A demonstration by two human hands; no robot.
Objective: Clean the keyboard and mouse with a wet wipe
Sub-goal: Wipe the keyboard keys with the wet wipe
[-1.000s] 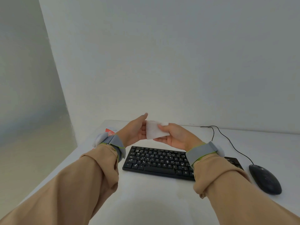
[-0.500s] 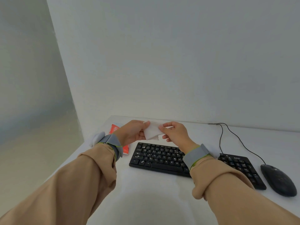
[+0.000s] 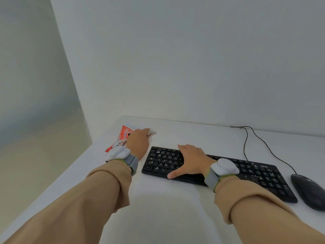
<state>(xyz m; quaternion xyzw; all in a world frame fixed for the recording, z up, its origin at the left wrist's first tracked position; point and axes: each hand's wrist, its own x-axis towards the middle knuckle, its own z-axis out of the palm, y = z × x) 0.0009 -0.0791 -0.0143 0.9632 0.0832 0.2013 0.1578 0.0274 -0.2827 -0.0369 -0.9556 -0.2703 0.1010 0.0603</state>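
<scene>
A black keyboard (image 3: 255, 173) lies across the white desk (image 3: 167, 208), with a black wired mouse (image 3: 308, 191) to its right. My right hand (image 3: 190, 160) rests flat on the keyboard's left half, fingers straight and thumb spread toward the front edge. My left hand (image 3: 139, 142) is beyond the keyboard's far-left corner and grips the white wet wipe (image 3: 152, 132), which sticks out past its fingers just above the desk. The fingers themselves are hidden behind the back of the hand.
A red and white wipe packet (image 3: 124, 136) lies on the desk at the far left, partly under my left wrist. The mouse cable (image 3: 263, 143) loops back to the wall. The desk's left edge drops off beside the packet.
The hands have parted and come down. The right hand let go of the wipe and settled on the keyboard. The left hand carried the wipe left and down, beside the packet.
</scene>
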